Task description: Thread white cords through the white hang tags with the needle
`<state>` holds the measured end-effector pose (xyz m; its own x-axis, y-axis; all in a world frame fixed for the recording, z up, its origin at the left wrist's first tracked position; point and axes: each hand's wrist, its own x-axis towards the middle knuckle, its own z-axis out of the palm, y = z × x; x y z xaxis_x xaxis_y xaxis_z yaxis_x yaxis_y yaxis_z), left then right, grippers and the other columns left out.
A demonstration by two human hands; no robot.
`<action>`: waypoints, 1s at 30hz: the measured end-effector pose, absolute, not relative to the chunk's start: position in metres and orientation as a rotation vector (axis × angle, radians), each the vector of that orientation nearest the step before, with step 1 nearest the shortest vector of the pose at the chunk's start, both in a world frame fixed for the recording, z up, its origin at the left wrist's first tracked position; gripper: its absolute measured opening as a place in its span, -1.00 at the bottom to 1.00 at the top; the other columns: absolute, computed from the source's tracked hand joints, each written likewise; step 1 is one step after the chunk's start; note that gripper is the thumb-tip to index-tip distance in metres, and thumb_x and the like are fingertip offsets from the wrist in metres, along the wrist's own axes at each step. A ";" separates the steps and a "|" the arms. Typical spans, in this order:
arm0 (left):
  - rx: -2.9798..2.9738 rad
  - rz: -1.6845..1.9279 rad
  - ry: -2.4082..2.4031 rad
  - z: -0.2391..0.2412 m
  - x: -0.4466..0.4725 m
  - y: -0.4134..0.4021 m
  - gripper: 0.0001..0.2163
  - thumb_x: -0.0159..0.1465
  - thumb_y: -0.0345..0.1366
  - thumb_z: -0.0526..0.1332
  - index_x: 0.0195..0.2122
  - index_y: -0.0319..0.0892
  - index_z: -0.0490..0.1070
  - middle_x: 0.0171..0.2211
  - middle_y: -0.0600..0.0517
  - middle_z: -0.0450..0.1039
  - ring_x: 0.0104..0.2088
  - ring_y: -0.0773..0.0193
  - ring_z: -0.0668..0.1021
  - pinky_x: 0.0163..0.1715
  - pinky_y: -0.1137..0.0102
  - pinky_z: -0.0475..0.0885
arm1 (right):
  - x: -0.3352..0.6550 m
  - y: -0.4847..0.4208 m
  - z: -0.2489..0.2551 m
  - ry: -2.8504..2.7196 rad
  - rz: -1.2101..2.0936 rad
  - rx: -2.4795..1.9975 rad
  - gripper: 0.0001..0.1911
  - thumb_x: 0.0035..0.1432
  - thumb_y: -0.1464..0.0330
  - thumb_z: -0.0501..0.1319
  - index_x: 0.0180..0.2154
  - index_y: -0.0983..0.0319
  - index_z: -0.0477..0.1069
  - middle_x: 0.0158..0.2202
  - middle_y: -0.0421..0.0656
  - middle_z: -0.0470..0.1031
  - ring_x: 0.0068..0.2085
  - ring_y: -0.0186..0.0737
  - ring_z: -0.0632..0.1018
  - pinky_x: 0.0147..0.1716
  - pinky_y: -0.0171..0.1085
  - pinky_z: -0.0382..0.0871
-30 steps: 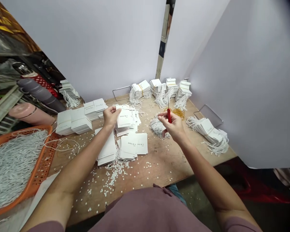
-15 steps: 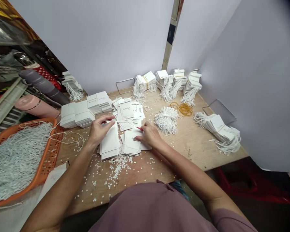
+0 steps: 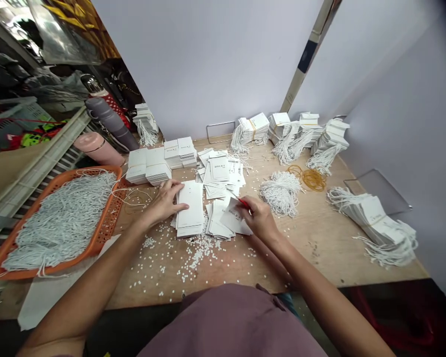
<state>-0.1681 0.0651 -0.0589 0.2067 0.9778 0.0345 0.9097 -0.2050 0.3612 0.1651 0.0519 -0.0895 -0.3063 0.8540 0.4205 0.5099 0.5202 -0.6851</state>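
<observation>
A person in a mauve top sits at a wooden table strewn with small white punched-out dots. The left hand lies flat, fingers spread, on the near-left edge of a tall stack of blank white cards at the middle of the table. The right hand is closed around a thin red-handled tool, whose tip points up and to the left, and lifts the top printed tag off a second, lower pile of tags just right of the blank stack; the tag tilts up under the fingers.

Behind both piles, a loose heap of printed tags fans across the table. To its left stand 2 blocks of neatly stacked cards. An orange basket full of white strings sits at the far left, overhanging the table edge. A bunch of white strings lies right of the right hand, with yellow rubber bands beyond it. Bundles of strung tags line the back wall, and another strung bundle lies at the right edge. A pink flask and a grey flask lie beyond the basket.
</observation>
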 end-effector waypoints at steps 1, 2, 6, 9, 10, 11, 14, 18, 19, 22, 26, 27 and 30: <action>2.222 0.344 1.775 -0.056 -0.168 0.067 -0.44 0.10 -0.08 0.36 0.12 -0.15 0.42 0.08 -0.12 0.28 0.13 -0.09 0.31 0.18 0.05 0.25 | 0.170 0.051 -0.088 -1.935 0.557 -1.120 -0.91 0.25 0.43 0.17 -0.33 0.21 0.42 -0.42 -0.17 0.51 -0.39 -0.23 0.49 -0.36 -0.30 0.30; 2.218 0.311 1.757 -0.054 -0.168 0.069 -0.42 0.09 -0.07 0.36 0.13 -0.14 0.40 0.08 -0.11 0.27 0.13 -0.10 0.31 0.18 0.04 0.25 | 0.174 0.050 -0.086 -1.906 0.555 -1.132 -0.91 0.25 0.42 0.18 -0.35 0.21 0.41 -0.44 -0.18 0.49 -0.41 -0.24 0.48 -0.37 -0.30 0.29; 2.200 0.263 1.761 -0.047 -0.167 0.076 -0.40 0.00 -0.09 0.41 0.09 -0.12 0.42 0.03 -0.10 0.28 0.09 -0.12 0.33 0.14 0.04 0.28 | 0.187 0.043 -0.080 -1.871 0.557 -1.166 -0.86 0.24 0.39 0.17 -0.40 0.19 0.40 -0.49 -0.19 0.44 -0.44 -0.23 0.45 -0.40 -0.28 0.29; 2.197 0.358 1.810 -0.047 -0.163 0.075 -0.39 -0.07 -0.15 0.45 0.04 -0.13 0.42 0.00 -0.11 0.31 0.08 -0.14 0.34 0.11 0.02 0.30 | 0.190 0.038 -0.082 -1.865 0.569 -1.173 -0.85 0.26 0.39 0.13 -0.36 0.19 0.43 -0.44 -0.14 0.48 -0.39 -0.17 0.50 -0.36 -0.24 0.34; 2.178 0.420 1.821 -0.047 -0.160 0.073 -0.41 -0.08 -0.17 0.46 0.02 -0.12 0.42 -0.02 -0.09 0.34 0.06 -0.13 0.36 0.10 0.03 0.31 | 0.191 0.036 -0.083 -1.853 0.580 -1.172 -0.86 0.25 0.38 0.13 -0.34 0.18 0.44 -0.42 -0.13 0.49 -0.38 -0.16 0.51 -0.35 -0.22 0.36; 2.131 0.504 1.833 -0.046 -0.158 0.071 -0.44 -0.06 -0.20 0.45 0.00 -0.11 0.41 -0.06 -0.07 0.38 0.02 -0.09 0.40 0.06 0.04 0.34 | 0.192 0.035 -0.084 -1.833 0.594 -1.173 -0.86 0.25 0.37 0.14 -0.34 0.18 0.45 -0.42 -0.12 0.51 -0.38 -0.15 0.52 -0.34 -0.20 0.38; 1.771 0.863 1.771 -0.041 -0.145 0.061 -0.56 0.04 -0.18 0.41 -0.06 -0.13 0.41 -0.22 -0.02 0.49 -0.18 0.07 0.52 -0.11 0.16 0.44 | 0.197 0.033 -0.080 -1.726 0.672 -1.190 -0.87 0.23 0.31 0.18 -0.35 0.16 0.46 -0.44 -0.15 0.49 -0.44 -0.17 0.51 -0.39 -0.18 0.41; 1.306 1.107 1.471 -0.025 -0.114 0.045 -0.63 0.11 -0.05 0.39 -0.19 -0.22 0.52 -0.27 -0.06 0.58 -0.32 0.17 0.57 -0.27 0.30 0.50 | 0.200 0.026 -0.048 -1.469 1.096 -1.196 -0.80 0.19 0.19 0.27 -0.36 0.17 0.42 -0.53 -0.24 0.40 -0.64 -0.32 0.39 -0.64 -0.25 0.34; 1.276 1.109 1.433 -0.019 -0.104 0.042 -0.65 0.12 -0.04 0.39 -0.22 -0.22 0.54 -0.28 -0.05 0.59 -0.34 0.19 0.57 -0.30 0.33 0.50 | 0.198 0.025 -0.038 -1.401 1.237 -1.183 -0.77 0.15 0.16 0.31 -0.34 0.17 0.41 -0.55 -0.26 0.39 -0.67 -0.33 0.38 -0.69 -0.26 0.30; 1.297 1.044 1.363 -0.005 -0.073 0.033 -0.71 0.16 -0.05 0.39 -0.31 -0.20 0.57 -0.36 0.00 0.58 -0.41 0.25 0.55 -0.40 0.40 0.49 | 0.186 0.022 -0.012 -1.361 1.473 -1.090 -0.72 0.07 0.16 0.38 -0.37 0.18 0.37 -0.55 -0.27 0.41 -0.67 -0.35 0.40 -0.74 -0.30 0.28; 1.322 0.915 1.253 0.005 -0.043 0.025 -0.71 0.24 -0.03 0.32 -0.35 -0.19 0.55 -0.43 0.03 0.52 -0.43 0.25 0.55 -0.42 0.39 0.53 | 0.173 0.028 -0.004 -1.548 1.416 -1.132 -0.77 0.15 0.22 0.29 -0.45 0.22 0.39 -0.61 -0.30 0.33 -0.64 -0.41 0.34 -0.71 -0.35 0.19; 1.328 0.901 1.237 0.005 -0.038 0.024 -0.71 0.25 -0.03 0.31 -0.34 -0.19 0.54 -0.44 0.03 0.51 -0.43 0.25 0.55 -0.42 0.39 0.53 | 0.172 0.030 -0.004 -1.568 1.374 -1.169 -0.78 0.14 0.25 0.29 -0.47 0.22 0.39 -0.63 -0.30 0.32 -0.62 -0.42 0.33 -0.69 -0.36 0.18; 1.357 0.890 1.223 0.005 -0.030 0.023 -0.72 0.25 -0.04 0.31 -0.32 -0.18 0.55 -0.45 0.04 0.50 -0.45 0.27 0.54 -0.45 0.41 0.52 | 0.175 0.032 -0.004 -1.608 1.341 -1.225 -0.80 0.07 0.31 0.32 -0.51 0.23 0.40 -0.66 -0.32 0.27 -0.60 -0.42 0.30 -0.66 -0.37 0.13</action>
<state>-0.0302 0.0232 0.0052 0.1993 0.9730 -0.1167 0.1885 0.0788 0.9789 0.1745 0.0319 -0.0039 -0.3068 0.9502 -0.0543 0.2242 0.0167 -0.9744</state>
